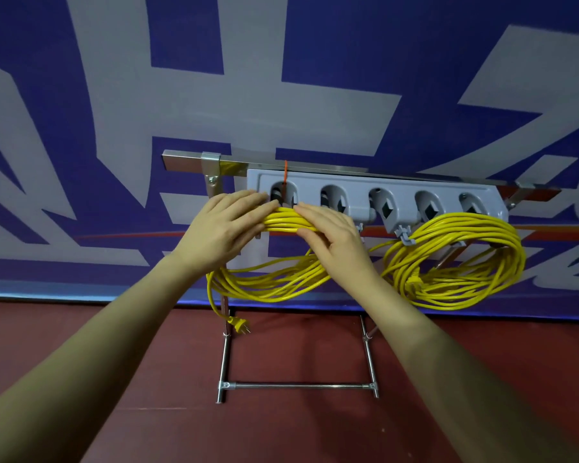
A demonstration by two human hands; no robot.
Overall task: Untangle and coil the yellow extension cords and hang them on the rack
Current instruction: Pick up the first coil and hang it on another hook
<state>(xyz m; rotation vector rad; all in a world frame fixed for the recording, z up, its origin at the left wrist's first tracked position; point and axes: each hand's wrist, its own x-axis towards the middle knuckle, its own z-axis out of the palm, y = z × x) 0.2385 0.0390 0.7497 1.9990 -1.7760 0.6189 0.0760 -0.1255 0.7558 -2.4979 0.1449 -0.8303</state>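
Behind everything I see the blue and grey banner wall [114,95] and the red floor [147,362] below it; in front stands the metal stand [296,385] that carries the grey rack [375,195] with its row of holders. On the right side of the rack one coiled cord [455,262] hangs already, near its last holders; it looks settled there. The second coiled cord [281,279] is at the left end, its top bundle lifted to the first holder and its lower loops hanging down; its plug [239,324] dangles beside the stand leg. My left hand [221,228] wraps the bundle from the left, fingers curled over the strands; my right hand [331,235] grips the same bundle just beside it, thumb under and fingers over. Whether the bundle sits already on a hook I cannot tell, because the hands cover it. I judge the cord is soft and a little heavy, many loops that slide apart easily; so it is best to hold it at the top where all strands are together, and to release only when the hook takes the weight.
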